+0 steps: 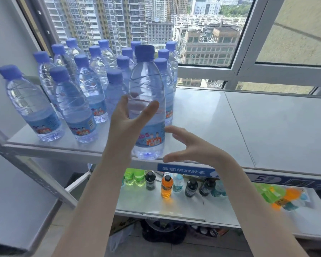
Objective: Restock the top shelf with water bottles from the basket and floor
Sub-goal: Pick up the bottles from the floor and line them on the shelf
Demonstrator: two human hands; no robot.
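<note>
A clear water bottle (146, 93) with a blue cap and blue label stands upright at the front edge of the white top shelf (230, 127). My left hand (126, 123) is in front of its left side, fingers spread, thumb across the bottle's middle, barely touching or just off it. My right hand (189, 147) hovers to the bottle's lower right, fingers curled apart, holding nothing. Several more blue-capped water bottles (78, 89) stand in rows behind and to the left. The basket and floor bottles are hidden.
The right half of the top shelf is bare, with a window frame (239, 71) behind it. On the lower shelf (165, 206) stand coloured drink bottles (166, 186). A grey wall and shelf post (35, 175) close the left side.
</note>
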